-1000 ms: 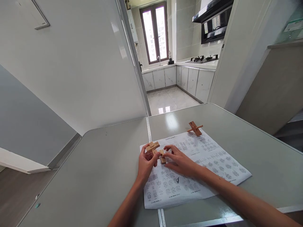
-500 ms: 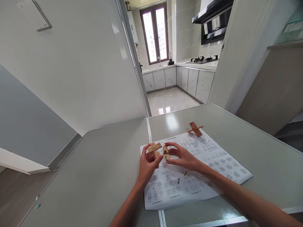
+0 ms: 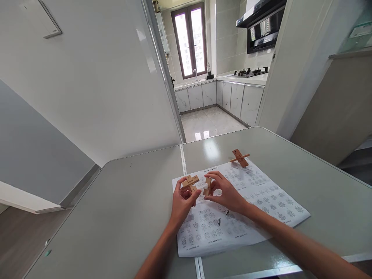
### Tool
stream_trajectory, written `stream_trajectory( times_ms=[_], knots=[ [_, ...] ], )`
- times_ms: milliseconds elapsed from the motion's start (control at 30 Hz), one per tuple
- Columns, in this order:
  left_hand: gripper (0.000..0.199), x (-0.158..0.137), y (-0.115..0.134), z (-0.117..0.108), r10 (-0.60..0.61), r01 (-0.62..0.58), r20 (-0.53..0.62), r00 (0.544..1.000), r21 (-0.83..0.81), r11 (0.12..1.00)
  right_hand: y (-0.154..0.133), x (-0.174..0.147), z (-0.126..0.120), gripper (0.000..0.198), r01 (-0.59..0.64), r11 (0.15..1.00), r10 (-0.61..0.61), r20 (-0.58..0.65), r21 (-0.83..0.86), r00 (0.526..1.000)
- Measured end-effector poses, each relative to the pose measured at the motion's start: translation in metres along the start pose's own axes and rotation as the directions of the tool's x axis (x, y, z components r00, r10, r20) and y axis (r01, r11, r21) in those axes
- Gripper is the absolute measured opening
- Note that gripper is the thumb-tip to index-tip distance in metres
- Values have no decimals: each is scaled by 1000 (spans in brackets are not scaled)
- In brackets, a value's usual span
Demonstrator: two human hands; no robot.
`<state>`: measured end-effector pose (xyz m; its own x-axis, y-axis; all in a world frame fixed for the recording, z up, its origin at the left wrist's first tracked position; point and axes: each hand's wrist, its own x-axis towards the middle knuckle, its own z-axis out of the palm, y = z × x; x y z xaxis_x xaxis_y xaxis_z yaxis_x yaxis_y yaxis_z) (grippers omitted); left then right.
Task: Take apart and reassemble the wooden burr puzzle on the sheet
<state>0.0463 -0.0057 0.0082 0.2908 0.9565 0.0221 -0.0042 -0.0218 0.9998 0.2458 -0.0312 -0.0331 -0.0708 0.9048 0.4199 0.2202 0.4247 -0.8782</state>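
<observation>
Pinched in my left hand [image 3: 183, 199] is a small cluster of interlocked wooden puzzle pieces [image 3: 190, 181], light in colour. My right hand [image 3: 225, 193] grips a single notched wooden puzzle piece [image 3: 207, 186] between thumb and fingers, its notch facing the cluster. A narrow gap separates the two. Both hands are over a printed instruction sheet [image 3: 209, 236] with rows of small diagrams. At the sheet's far edge lies a darker wooden piece [image 3: 236, 153] crossed by a thin wooden stick [image 3: 245, 155].
The sheet lies on a grey-green table [image 3: 139, 213] with a metal seam strip [image 3: 183, 159] running through it. A white wall panel [image 3: 101, 97] rises behind on the left. Beyond the table, a doorway opens on a kitchen with white cabinets [image 3: 194, 97] and a gas hob [image 3: 250, 73].
My right hand has turned its notched piece and drawn it slightly to the right, away from the cluster. My left hand holds nearly the same position.
</observation>
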Motion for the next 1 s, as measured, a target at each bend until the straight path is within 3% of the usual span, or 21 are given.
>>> stream_trajectory(
  times_ms=[167,367,567,700,867,1000],
  knots=[
    [67,0,1,1,-19,19,10,1000,0,1000,3,1,0,54,-77,997,77,37,-12,996],
    [67,0,-2,1,-26,25,28,999,8,1000,-1,5,-4,30,-150,984,138,117,94,983],
    [67,0,-9,0,10,-9,-7,1000,149,989,-4,5,-5,33,-70,992,62,80,101,995],
    [67,-3,-10,1,64,-53,-28,998,282,958,-5,2,-3,22,16,1000,-16,-4,-26,1000],
    [64,-5,-12,3,141,-140,22,990,366,920,-3,-2,-3,18,157,970,-159,1,-184,987],
    [65,-5,-14,1,158,-166,53,986,404,899,-3,-3,-4,17,171,939,-175,12,-298,984]
  ],
)
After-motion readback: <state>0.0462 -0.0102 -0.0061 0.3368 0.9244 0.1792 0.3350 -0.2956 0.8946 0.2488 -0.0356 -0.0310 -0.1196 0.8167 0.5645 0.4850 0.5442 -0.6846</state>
